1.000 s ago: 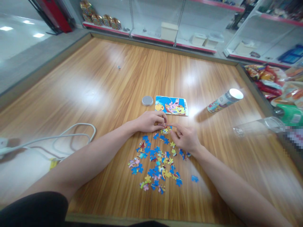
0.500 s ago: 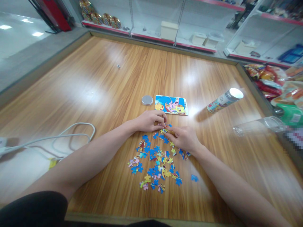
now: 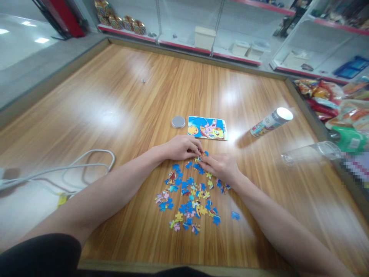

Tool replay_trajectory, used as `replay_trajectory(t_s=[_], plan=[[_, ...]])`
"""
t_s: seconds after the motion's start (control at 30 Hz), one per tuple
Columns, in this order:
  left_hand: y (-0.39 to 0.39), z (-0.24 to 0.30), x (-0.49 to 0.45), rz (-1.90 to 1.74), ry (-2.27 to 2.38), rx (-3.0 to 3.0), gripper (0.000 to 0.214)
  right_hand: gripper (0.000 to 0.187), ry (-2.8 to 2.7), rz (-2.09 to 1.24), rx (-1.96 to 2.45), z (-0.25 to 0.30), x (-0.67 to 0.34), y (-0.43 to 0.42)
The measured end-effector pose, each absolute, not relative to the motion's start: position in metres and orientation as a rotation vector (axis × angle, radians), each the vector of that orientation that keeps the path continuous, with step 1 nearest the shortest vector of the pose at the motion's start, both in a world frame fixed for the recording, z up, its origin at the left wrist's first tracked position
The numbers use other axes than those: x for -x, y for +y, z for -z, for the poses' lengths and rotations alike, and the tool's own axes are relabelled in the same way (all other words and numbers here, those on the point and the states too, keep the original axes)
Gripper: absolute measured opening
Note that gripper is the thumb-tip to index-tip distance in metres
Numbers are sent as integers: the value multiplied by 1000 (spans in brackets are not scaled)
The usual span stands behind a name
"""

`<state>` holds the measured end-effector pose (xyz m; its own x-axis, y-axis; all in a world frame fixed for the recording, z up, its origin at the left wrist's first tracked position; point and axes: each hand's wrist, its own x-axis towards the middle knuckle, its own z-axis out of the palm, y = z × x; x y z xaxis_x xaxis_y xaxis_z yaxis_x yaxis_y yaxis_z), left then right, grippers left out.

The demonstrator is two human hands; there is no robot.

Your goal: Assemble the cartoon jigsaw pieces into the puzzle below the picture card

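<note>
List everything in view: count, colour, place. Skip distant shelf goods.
puzzle pieces: many, blue, yellow, pink, near hands
picture card: one, mostly blue, beyond hands
lid: one, grey, left of card
printed tube: one, multicoloured, right of card
container: one, transparent, table's right
cable: count unclear, white, left
tag: one, yellow, by cable
small object: one, silvery, far left
table: one, brown, under pieces
shelves: several, white, behind table
packets: several, multicoloured, right edge
left hand: one, bare, at pieces
right hand: one, bare, at pieces
sleeve: one, black, lower left

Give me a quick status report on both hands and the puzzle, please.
Left hand and right hand close together at puzzle pieces, exact grip unclear. Loose pieces spread nearer the wearer. Picture card just beyond; nothing seen in the way.
</note>
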<state>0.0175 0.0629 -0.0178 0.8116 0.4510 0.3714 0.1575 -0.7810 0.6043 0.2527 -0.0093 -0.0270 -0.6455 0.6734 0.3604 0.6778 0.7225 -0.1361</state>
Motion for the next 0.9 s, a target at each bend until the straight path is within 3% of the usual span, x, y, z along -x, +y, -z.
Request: replay_trajectory(t_s=[0.67,0.9], plan=[[65,23,-19,-719,482,-2464,12,25,-2607,-25,986,11,-262,3],[66,24,-20,-735,468,-2497,12,22,-2601,195,804,12,-254,2]])
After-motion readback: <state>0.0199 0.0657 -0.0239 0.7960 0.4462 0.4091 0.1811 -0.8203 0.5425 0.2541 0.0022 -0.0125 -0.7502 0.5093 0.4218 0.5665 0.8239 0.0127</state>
